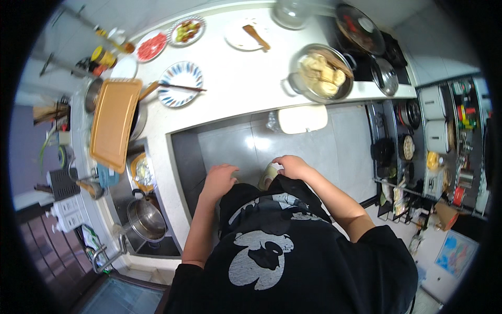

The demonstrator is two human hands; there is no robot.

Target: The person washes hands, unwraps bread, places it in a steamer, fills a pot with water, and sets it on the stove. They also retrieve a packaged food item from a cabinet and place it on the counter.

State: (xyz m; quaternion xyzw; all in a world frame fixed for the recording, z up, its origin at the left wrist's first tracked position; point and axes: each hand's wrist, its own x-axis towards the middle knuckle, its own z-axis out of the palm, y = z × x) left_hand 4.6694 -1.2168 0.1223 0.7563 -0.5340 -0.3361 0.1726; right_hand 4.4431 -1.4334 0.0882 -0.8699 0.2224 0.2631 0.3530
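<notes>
My left hand (221,178) hangs above my lap side, below the counter edge, fingers apart and holding nothing. On the other side my right hand (293,167) is also bare, its fingers loosely spread near my leg. Beyond both hands, a steel pot (345,88) on the white counter holds pale yellow chunks of food and a wooden piece. A striped plate (176,103) bears dark chopsticks across it. A wooden spatula (257,37) lies on a white plate (237,41). Plates of red minced meat (152,47) and of cut green and brown pieces (187,31) stand at the back.
An orange-brown cutting board (115,121) leans over pans at the left. The sink (135,247) holds a steel pot (147,219) and a yellow-rimmed basket (143,172). A lidded dark pan (361,29) stands on the stove. Below the counter is a cream bin (302,119); shelves (425,176) line the right.
</notes>
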